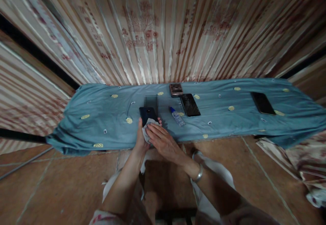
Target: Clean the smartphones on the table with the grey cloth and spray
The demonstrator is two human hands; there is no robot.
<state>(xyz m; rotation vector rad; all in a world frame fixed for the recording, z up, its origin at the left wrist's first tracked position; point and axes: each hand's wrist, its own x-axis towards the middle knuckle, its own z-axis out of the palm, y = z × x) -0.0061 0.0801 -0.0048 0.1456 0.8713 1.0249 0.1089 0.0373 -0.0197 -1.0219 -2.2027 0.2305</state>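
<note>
A dark blue smartphone (147,113), its back with the camera turned up, rests in my left hand (140,138). The fingers of that hand wrap around its lower part from below. My right hand (163,140) presses a light grey cloth (147,135) against the lower half of the phone's back. Its fingers lie over the cloth, pinning it there. To the right of my hands lies a clear bottle with a blue cap (177,117). A black phone with a cracked-looking screen (190,105) is just beyond it.
A blue patterned cloth (219,125) covers the long, low table. Another dark phone (262,103) lies towards its right end. A small blurred box (176,90) sits near the back edge. Striped curtains (158,31) hang behind, and the floor is tiled (267,170).
</note>
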